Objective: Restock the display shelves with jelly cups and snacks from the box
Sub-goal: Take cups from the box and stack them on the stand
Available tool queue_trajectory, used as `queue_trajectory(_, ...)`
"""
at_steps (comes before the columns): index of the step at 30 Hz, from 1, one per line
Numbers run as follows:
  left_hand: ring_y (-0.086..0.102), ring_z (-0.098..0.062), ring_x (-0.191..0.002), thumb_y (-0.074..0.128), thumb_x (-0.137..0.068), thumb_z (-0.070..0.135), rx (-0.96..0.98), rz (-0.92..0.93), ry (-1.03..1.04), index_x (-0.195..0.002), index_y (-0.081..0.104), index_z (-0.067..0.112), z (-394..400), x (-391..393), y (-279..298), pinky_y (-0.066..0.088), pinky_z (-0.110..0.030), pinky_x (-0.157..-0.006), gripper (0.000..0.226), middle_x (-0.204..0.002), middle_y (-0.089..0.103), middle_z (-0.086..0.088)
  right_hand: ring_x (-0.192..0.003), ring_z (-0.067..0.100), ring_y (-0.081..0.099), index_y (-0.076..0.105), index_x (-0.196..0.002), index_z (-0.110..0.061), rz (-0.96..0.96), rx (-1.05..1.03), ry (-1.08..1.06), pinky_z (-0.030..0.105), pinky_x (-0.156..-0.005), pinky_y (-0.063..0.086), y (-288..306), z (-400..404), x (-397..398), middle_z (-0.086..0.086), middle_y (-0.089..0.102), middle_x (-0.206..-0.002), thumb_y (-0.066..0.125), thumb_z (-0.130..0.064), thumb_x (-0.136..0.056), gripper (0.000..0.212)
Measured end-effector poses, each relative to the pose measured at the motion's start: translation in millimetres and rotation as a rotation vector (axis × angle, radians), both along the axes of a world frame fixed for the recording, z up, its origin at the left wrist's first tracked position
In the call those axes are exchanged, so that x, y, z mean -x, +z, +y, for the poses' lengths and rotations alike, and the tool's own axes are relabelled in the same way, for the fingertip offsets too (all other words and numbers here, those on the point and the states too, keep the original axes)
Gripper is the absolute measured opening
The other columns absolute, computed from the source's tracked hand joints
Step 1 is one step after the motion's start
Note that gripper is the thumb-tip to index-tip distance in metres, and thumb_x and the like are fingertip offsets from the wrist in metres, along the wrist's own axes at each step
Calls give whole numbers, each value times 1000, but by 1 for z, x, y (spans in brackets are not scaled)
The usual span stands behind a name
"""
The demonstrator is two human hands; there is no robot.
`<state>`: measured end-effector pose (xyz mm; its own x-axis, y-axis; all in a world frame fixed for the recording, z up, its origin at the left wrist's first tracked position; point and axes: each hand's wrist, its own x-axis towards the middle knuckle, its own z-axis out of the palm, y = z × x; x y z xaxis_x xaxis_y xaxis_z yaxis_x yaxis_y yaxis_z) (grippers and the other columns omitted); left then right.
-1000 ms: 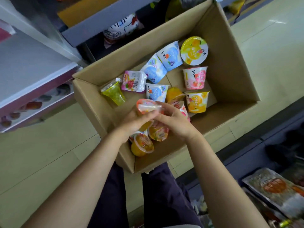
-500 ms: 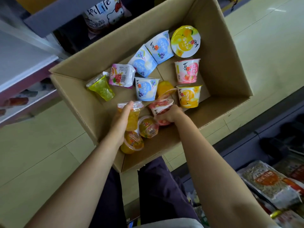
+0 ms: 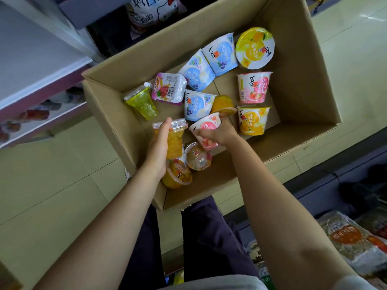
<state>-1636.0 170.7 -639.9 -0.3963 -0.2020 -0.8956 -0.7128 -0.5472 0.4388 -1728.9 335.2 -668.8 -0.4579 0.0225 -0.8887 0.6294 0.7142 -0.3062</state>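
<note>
Seen from above, looking down into an open brown cardboard box point(image 3: 303, 84) on a pale tiled floor. Inside, at centre, two bare hands at work among loose jelly cups. Left hand point(image 3: 158, 147) wrapped around a tall clear plastic cup of yellow fruit jelly point(image 3: 172, 139), thumb side up, cup's long axis running roughly from 6 toward 12 o'clock, sealed lid at the 12 o'clock end. Right hand point(image 3: 219, 132) curled over a pink-and-white strawberry jelly cup point(image 3: 206, 130), lying tilted on its side, rim toward 10 o'clock, base tucked under the fingers toward 5 o'clock. Both cups touching or nearly touching each other between the hands. Just below, at 6 o'clock from the hands, two clear domed cups of orange fruit jelly point(image 3: 178, 174), lying loose against the near wall of the box. Farther in, from 12 to 2 o'clock, blue blueberry cups, a pink cup, yellow orange-flavour cups, all well beyond the fingers. At 10 o'clock of the box, outside it, white and pink display shelves point(image 3: 41, 84), nearer the left hand than the right. Judged from this: both hands loaded, so likely next a lift up and out toward 10 o'clock, left hand leading, tall cup kept upright along its axis. Much stock left in the box.
</note>
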Motion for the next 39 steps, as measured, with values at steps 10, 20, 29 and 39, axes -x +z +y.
queue_trajectory(10,58,-22,-51,26,-93,75,81,194,38,-92,68,9,-40,3,136,48,-26,-45,78,-64,63,-11,-103,28,71,66,-118,-14,248,586,-342,45,-91,57,156,-44,-40,10,74,-109,73,-50,-76,55)
queue_trajectory(20,52,-18,-41,35,-70,75,156,652,81,-86,70,10,-191,-54,381,43,-24,-42,75,-58,61,-8,-107,14,67,50,-126,-13,641,797,-327,38,-94,55,401,-213,-67,8,67,-118,73,-69,-62,88)
queue_trajectory(29,72,-15,-70,57,-78,74,470,799,366,-93,68,19,-332,-100,516,60,-34,-68,59,-80,74,0,-85,14,68,49,-115,-38,996,904,125,21,-64,52,548,-346,-100,9,63,-118,76,-60,-57,68)
queue_trajectory(39,55,20,-62,68,-91,32,794,763,470,-93,53,26,-438,-130,525,39,-2,-58,16,-89,58,14,-73,12,69,49,-104,-24,1198,891,213,33,-68,57,595,-466,-85,0,66,-93,90,-46,-62,62)
